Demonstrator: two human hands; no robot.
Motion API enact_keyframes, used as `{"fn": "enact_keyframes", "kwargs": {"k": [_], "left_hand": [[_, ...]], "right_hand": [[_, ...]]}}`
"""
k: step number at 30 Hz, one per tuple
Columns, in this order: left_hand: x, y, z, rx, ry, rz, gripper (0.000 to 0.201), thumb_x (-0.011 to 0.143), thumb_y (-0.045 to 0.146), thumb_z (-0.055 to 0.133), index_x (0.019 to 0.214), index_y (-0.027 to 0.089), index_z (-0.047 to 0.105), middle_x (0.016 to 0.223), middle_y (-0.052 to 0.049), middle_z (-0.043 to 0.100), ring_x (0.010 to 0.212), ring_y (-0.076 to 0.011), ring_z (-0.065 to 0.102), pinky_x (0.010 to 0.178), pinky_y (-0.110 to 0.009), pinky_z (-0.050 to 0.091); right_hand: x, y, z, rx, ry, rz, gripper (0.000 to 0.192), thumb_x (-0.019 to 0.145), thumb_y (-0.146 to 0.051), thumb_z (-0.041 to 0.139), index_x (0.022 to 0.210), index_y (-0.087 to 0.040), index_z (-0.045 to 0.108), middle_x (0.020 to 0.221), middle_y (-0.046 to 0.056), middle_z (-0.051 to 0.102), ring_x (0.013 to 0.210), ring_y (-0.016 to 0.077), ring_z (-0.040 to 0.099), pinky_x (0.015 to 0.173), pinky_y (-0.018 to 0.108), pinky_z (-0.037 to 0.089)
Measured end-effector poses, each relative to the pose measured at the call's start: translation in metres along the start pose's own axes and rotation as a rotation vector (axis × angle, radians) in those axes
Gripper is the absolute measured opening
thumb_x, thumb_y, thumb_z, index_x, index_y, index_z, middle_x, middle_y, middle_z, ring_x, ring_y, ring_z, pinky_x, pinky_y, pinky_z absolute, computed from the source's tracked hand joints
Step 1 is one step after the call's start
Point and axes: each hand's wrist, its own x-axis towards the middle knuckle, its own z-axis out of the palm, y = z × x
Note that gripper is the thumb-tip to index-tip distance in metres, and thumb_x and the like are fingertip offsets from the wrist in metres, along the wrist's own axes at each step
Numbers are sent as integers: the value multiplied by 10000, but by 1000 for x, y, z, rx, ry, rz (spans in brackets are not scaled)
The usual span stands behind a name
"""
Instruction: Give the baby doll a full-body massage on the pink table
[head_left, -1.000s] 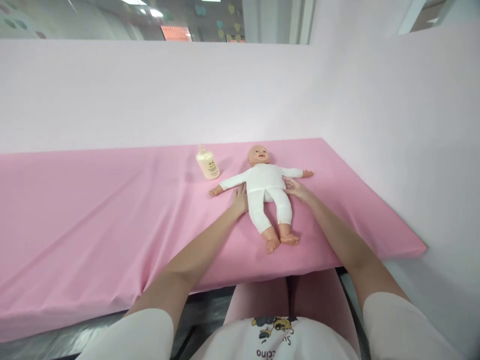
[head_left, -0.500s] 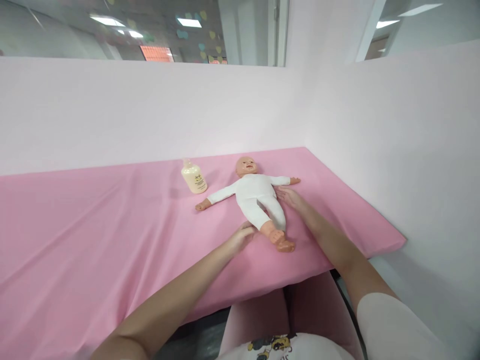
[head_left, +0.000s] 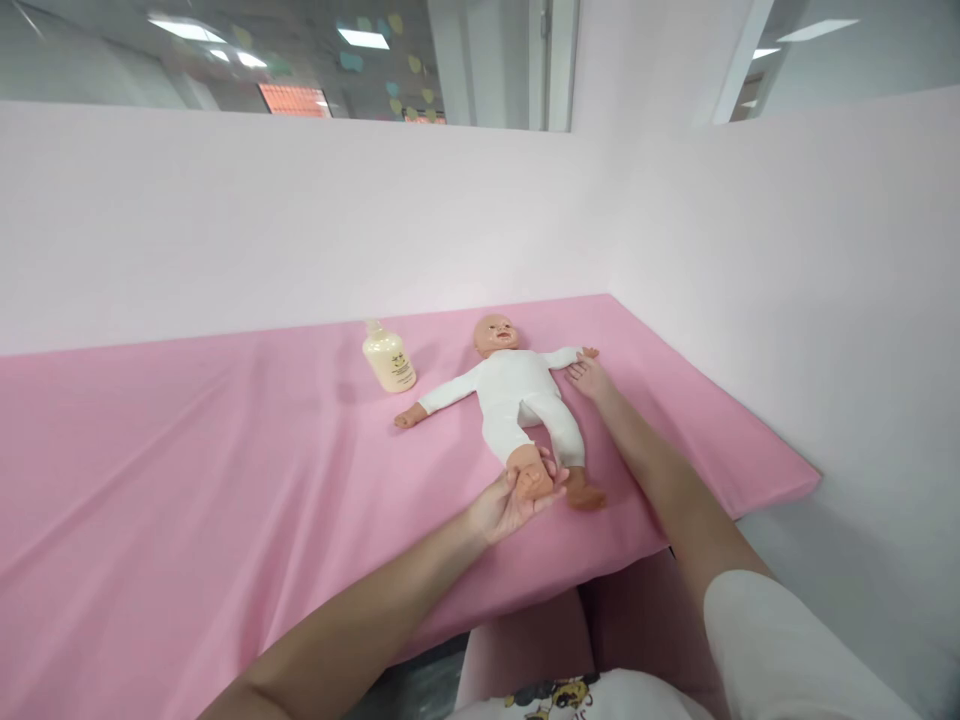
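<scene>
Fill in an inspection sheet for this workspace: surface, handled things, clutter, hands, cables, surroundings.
Surface: pink cover, creased toward the left.
Handled: baby doll in white, lying face up, arms spread.
Clutter: cream-coloured bottle near the doll's right arm.
Hands: left hand around the doll's right foot; right hand at the end of its left sleeve, grip unclear.
Cables: nothing seen.
Surroundings: white walls behind and to the right, windows above.
</scene>
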Motion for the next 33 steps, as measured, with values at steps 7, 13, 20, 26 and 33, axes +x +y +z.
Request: {"fn": "enact_keyframes", "kwargs": {"k": [7,13,20,26,33], "left_hand": [[-2,24,-17,27,-193,-310,441,649,172,762,1066,152,619,941,-45,686,942,-217,724,844,-327,575],[1,34,-34,86,-295,-383,421,628,234,707,1022,152,586,846,-62,676,807,-217,709,705,-299,538],[1,39,-32,96,-436,-412,468,575,431,784,904,192,554,598,-15,616,510,-195,604,501,-274,422],[0,45,-21,142,-194,-299,531,616,584,786,866,192,530,527,33,498,399,-118,430,403,-229,299],[16,51,-5,-68,384,-79,348,973,435,412,936,118,551,611,35,377,437,-85,293,406,-192,291]], "right_hand": [[27,9,13,74,177,39,170,931,-155,520,792,-220,591,670,-26,611,644,115,621,717,222,588],[37,17,19,103,116,-29,103,891,-147,572,920,-241,600,820,-40,693,723,105,679,691,211,591],[45,26,15,47,-42,-138,597,761,-132,650,1270,-362,441,994,-79,710,828,113,706,799,277,608],[29,38,21,-143,-156,-254,609,715,-229,714,1267,-323,475,1139,-13,711,921,165,717,867,352,610],[2,43,23,-512,-302,-454,529,698,-365,785,1194,-261,632,1292,53,684,1223,246,624,1124,438,471]]}}
